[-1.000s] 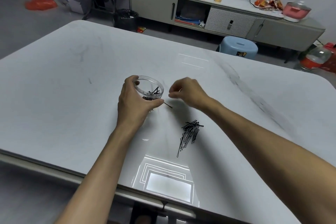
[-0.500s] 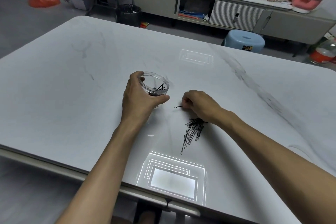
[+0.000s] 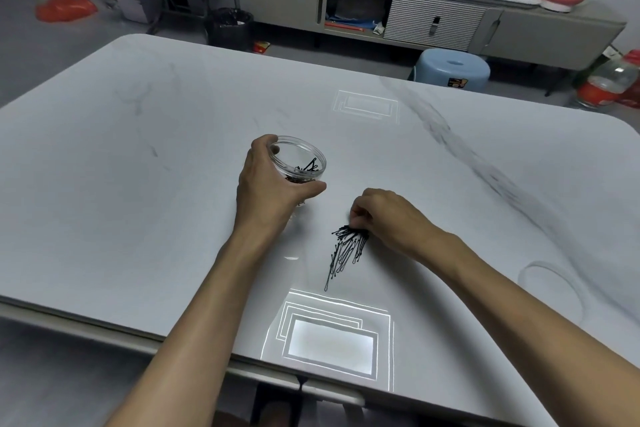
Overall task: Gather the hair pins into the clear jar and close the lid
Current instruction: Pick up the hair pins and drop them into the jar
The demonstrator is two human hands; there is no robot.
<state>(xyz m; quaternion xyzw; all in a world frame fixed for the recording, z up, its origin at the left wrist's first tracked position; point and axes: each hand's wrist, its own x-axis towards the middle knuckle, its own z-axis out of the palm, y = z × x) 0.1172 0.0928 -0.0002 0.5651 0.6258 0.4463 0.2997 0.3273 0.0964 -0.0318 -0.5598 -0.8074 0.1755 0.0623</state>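
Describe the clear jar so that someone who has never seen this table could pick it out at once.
Start at the big white marble-look table and go to its middle, where the left hand wraps around a small round container. That is the clear jar: see-through, open at the top, a few black pins inside. The loose pile of hair pins under the right hand lies flat on the table; only the jar stands upright.

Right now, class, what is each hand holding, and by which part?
The left hand grips the jar around its side wall. The right hand pinches the far end of the pins on the table.
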